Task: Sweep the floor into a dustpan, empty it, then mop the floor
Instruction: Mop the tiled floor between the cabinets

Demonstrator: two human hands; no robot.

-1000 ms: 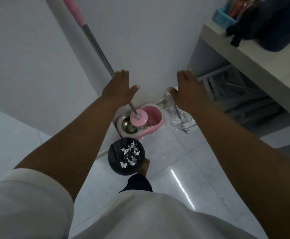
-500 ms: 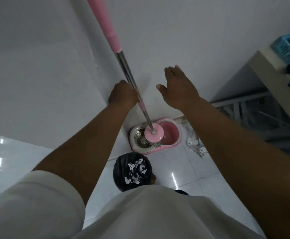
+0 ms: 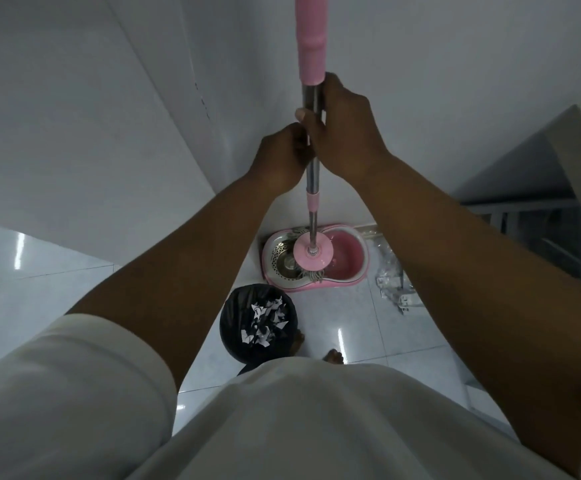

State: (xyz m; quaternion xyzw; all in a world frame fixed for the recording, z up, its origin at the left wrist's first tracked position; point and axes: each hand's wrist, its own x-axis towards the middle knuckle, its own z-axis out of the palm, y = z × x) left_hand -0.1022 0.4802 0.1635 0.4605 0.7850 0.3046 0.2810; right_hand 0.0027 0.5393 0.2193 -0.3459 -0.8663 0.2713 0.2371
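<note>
Mop (image 3: 311, 188) stands between the person and the corner of the white wall (image 3: 74, 116), its pole now gripped by both hands. Half a second ago only the left hand held it while the right hovered open beside it, and a second ago both hands were open and reaching. The pole, which leaned toward the upper left then, now runs almost straight up and down the view. The right hand (image 3: 346, 133) is wrapped round the steel shaft just under the pink grip, and the left hand (image 3: 282, 157) is curled round the shaft directly below it, touching it. On the tiled floor (image 3: 351, 320) against the wall sits the pink bucket (image 3: 363, 268). Its left compartment holds a perforated metal spin basket (image 3: 280, 263) and its right is a plain pink basin; whether there is water in it cannot be told. Near the bucket, closer to the person, a bin (image 3: 239, 306) lined with a black bag holds white paper scraps (image 3: 265, 320). The long axis of the mop goes from the top edge, where the pink grip leaves the view, down to the round pink mop head (image 3: 322, 254), which points down over the bucket, overlapping the basket's right edge, with pale strands hanging beneath it.
</note>
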